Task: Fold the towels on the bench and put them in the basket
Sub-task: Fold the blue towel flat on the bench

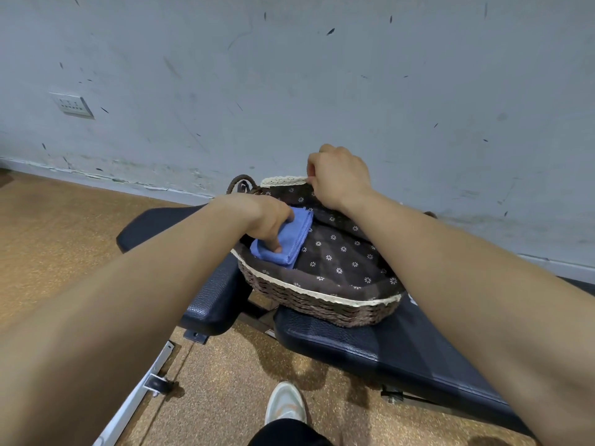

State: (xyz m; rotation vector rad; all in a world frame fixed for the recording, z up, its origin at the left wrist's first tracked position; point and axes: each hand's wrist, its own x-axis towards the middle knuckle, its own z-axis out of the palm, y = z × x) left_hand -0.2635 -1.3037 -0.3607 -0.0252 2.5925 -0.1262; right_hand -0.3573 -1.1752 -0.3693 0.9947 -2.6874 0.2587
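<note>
So this looks like the drop-in step. The left hand [269, 220] has its grip clamped on the folded blue towel [291, 244], thumb on top and fingers tucked under. The towel sits low at the left end of the basket [322, 305], partly over the near-left rim. The right hand [338, 178] has its grip pinched together on the lace edge of the liner [338, 252] at the far rim, holding the fabric up and out of the way.

To do it well, I'd slide the towel flat down along the left side, fold edge first, and only let go once it's lying on the liner, otherwise the layers will probably splay open. Pulling the liner taut should help stop it bunching under the towel.

Room-wise, the basket sits on the bench [354, 352], spanning the gap between two pads, so pressing down hard could rock it. The wall [289, 91] is close behind, and the rope handle [240, 181] sticks up near the left wrist. The right half of the basket has plenty of open liner.
</note>
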